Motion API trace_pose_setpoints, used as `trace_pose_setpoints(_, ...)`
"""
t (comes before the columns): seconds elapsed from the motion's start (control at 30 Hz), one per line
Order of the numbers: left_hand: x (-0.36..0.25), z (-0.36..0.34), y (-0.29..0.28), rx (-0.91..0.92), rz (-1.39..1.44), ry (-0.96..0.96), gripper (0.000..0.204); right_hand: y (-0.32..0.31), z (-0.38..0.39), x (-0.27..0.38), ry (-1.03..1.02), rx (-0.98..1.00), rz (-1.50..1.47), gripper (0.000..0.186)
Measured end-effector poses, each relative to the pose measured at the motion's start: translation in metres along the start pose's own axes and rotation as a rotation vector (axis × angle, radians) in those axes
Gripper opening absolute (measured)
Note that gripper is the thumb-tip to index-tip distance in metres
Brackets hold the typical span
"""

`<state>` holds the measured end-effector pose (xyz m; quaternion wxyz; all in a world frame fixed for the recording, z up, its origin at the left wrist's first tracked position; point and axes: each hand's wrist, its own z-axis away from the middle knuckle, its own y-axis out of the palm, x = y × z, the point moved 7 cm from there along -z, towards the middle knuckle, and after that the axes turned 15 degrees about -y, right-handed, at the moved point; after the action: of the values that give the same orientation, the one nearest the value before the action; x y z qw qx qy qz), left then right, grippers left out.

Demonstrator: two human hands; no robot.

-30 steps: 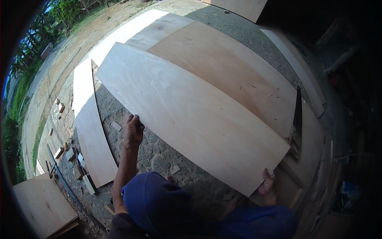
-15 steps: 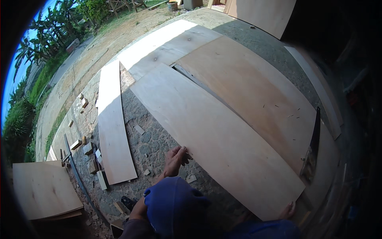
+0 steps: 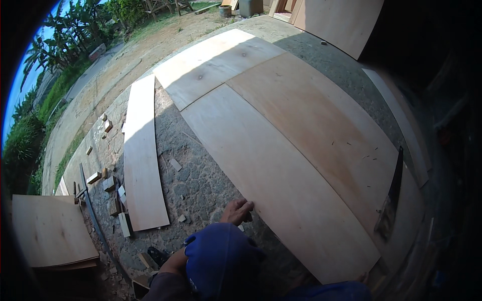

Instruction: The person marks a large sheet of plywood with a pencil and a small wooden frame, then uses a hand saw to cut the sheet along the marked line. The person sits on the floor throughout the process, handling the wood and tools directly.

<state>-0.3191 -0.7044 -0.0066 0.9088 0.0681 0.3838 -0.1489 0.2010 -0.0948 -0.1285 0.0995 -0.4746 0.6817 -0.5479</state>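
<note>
A long, pale plywood panel [image 3: 291, 180] lies in front of me, its right edge against a browner plywood sheet [image 3: 321, 118]. My left hand [image 3: 237, 211] pinches the panel's left edge about halfway along, fingers curled at the rim. At the near end, my right hand [image 3: 362, 277] is at the panel's corner; only a bit of it shows past my blue-clad knee, and most of its fingers are hidden. The far ends of both pieces meet another plywood sheet [image 3: 201, 78], partly in sunlight. A handsaw [image 3: 394, 193] lies on the brown sheet's right side.
A narrow plywood strip [image 3: 143, 170] rests on the rough ground to the left. Wood offcuts [image 3: 109, 184], a dark metal bar [image 3: 95, 220] and stacked plywood pieces [image 3: 52, 228] lie beyond it. Small nails [image 3: 349, 144] are scattered on the brown sheet. Another board [image 3: 396, 110] lies far right.
The pale panel has shifted right, and the dark gap between it and the brown sheet has closed. Both hands have stayed at its edges, the left moving right with it.
</note>
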Motion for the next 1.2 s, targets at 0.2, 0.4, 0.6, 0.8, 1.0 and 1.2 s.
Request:
trace_pose_setpoints(0.2,-0.003,-0.012,-0.008,-0.048,0.013,0.012,0.033,-0.017,-0.022,0.08,0.183,0.113,0.036,0.048)
trace_pose_setpoints(0.4,-0.007,-0.023,-0.048,-0.349,-0.25,0.083,0.041,-0.051,-0.057,0.211,0.318,0.304,0.203,0.035)
trace_pose_setpoints(0.6,-0.043,-0.053,-0.089,-0.537,0.004,0.332,0.089,-0.044,-0.06,0.216,0.308,0.005,-0.038,0.028)
trace_pose_setpoints(0.8,-0.063,-0.098,-0.087,-0.615,0.042,0.392,0.096,-0.036,-0.048,0.198,0.335,0.038,-0.008,0.025)
trace_pose_setpoints(1.0,-0.067,-0.095,-0.07,-0.656,0.111,0.369,0.099,-0.036,-0.055,0.19,0.342,0.088,-0.111,0.025)
trace_pose_setpoints(1.2,-0.072,-0.105,-0.096,-0.977,-0.16,0.169,0.091,-0.051,-0.056,0.18,0.245,0.113,-0.305,0.032)
